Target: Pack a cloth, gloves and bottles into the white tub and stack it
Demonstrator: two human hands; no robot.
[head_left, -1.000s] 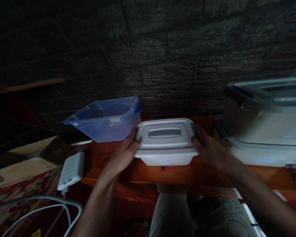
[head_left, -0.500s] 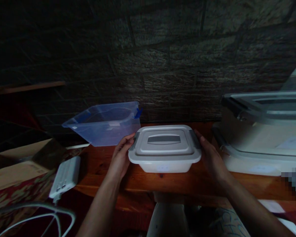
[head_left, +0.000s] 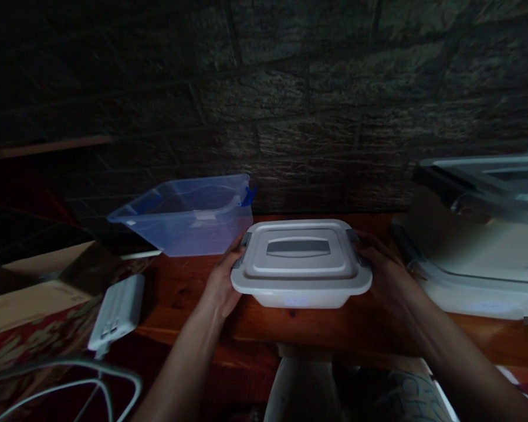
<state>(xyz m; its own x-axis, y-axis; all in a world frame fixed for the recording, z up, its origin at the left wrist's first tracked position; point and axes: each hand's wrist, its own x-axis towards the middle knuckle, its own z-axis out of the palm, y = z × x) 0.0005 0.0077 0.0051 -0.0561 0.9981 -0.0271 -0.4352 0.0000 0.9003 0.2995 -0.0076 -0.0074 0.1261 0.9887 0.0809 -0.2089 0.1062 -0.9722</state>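
Note:
A small white storage box [head_left: 300, 300] with a grey lid is in front of me, over the wooden bench [head_left: 185, 287]. Grey latches sit at both ends of the lid, and a grey handle lies flat on top. My left hand [head_left: 224, 281] grips the left end, its thumb by the latch and its other fingers partly hidden. At the opposite end my right hand [head_left: 385, 275] holds the box near the right latch, with most fingertips out of sight. Whether the box bottom touches the bench, I cannot tell.
An open clear-blue plastic bin [head_left: 193, 225] stands behind to the left. Two larger lidded boxes [head_left: 479, 234] are stacked at right. A white power bank [head_left: 118, 310] with a cable and a cardboard box [head_left: 39, 293] lie left. A dark brick wall [head_left: 290, 117] rises behind.
My right hand has closed in further around the right end of the box. The box looks slightly larger and shifted a little right, while the view itself has moved somewhat.

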